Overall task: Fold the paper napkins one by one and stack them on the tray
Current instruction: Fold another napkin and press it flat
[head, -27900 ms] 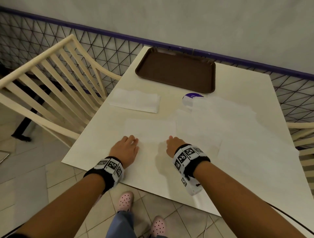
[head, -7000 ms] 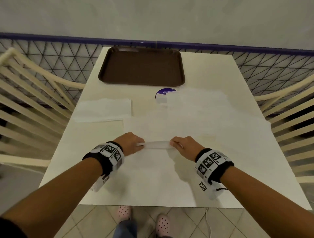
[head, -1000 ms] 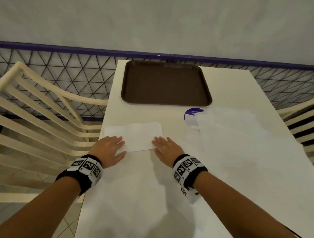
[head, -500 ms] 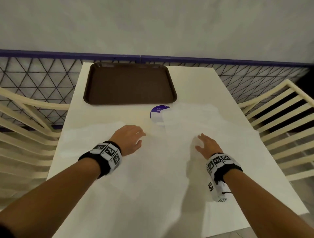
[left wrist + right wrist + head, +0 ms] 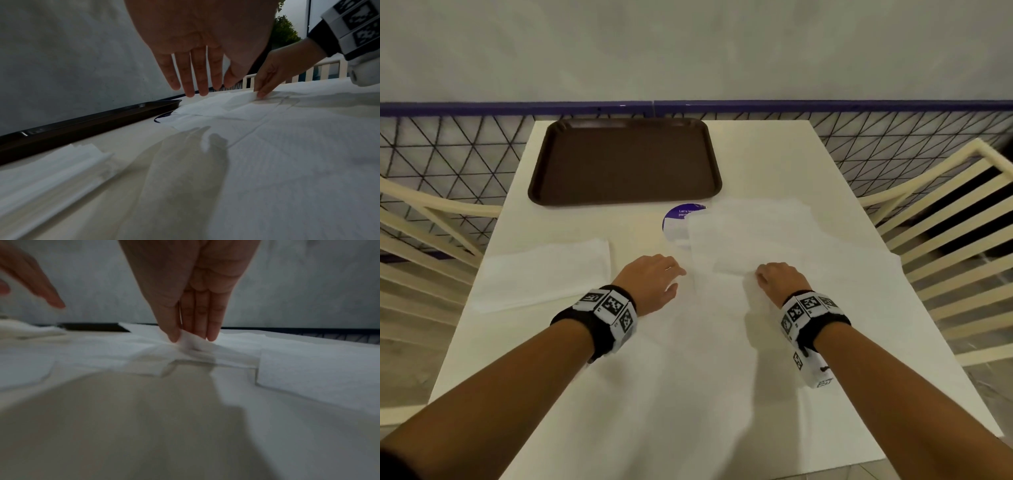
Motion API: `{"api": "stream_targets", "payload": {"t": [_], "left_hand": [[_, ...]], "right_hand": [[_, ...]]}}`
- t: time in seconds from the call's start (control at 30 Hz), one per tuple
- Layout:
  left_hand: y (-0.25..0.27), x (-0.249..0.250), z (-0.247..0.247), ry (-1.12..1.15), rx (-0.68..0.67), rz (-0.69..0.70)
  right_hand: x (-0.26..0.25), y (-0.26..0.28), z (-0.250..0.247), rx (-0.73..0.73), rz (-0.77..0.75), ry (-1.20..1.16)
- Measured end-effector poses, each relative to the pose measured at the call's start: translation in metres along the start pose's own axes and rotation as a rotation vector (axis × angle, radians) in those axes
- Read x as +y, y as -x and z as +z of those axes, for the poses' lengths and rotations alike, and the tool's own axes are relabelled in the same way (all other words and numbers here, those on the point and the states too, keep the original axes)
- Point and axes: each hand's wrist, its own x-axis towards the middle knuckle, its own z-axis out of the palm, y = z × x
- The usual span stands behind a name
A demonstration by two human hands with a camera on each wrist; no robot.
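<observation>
A brown tray [image 5: 625, 161] lies bare at the far left of the white table [image 5: 688, 394]. A folded white napkin [image 5: 544, 274] rests left of my left hand [image 5: 654, 277], which hovers above the table with straight fingers [image 5: 193, 78] and holds nothing. Several unfolded napkins [image 5: 774, 236] overlap on the right half. My right hand [image 5: 774, 277] pinches the near edge of the top napkin [image 5: 191, 337] between thumb and fingers and lifts it slightly.
A round purple sticker [image 5: 681, 219] shows between the tray and the napkins, partly covered. Cream slatted chairs [image 5: 945, 219] stand on both sides. A wire mesh fence with a purple rail [image 5: 688, 104] runs behind the table.
Both hands left the folded napkin at the left. The right hand moved onto the unfolded pile and now pinches a napkin's edge; the left hand followed toward the middle.
</observation>
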Motion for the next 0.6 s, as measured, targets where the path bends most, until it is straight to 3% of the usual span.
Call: {"api": "stream_targets", "payload": {"t": [0.1,0.23,0.37,0.43,0.5,0.6], "left_hand": [[-0.013,0.010,-0.003,0.033,0.012,-0.047],[-0.031,0.024,-0.017,0.034,0.045,-0.061],[-0.032,0.032,-0.024,-0.026,0.048,0.109],[-0.020,0.034,-0.026,0.053,0.023,0.025],[-0.001,0.030,-0.019,0.105,-0.139,-0.142],[0.037,0.022,-0.006,0.190,-0.206,-0.208]], "right_hand": [[0.001,0.004,-0.010,0.146,-0.061,-0.064],[-0.018,0.021,-0.024,0.455,-0.413,-0.125],[-0.037,0.037,-0.016,0.475,-0.587,-0.133],[-0.044,0.045,-0.014,0.396,-0.552,-0.219],[-0.043,0.051,-0.006,0.168,-0.425,-0.210],[-0.040,0.059,0.008,-0.149,-0.359,-0.136]]}}
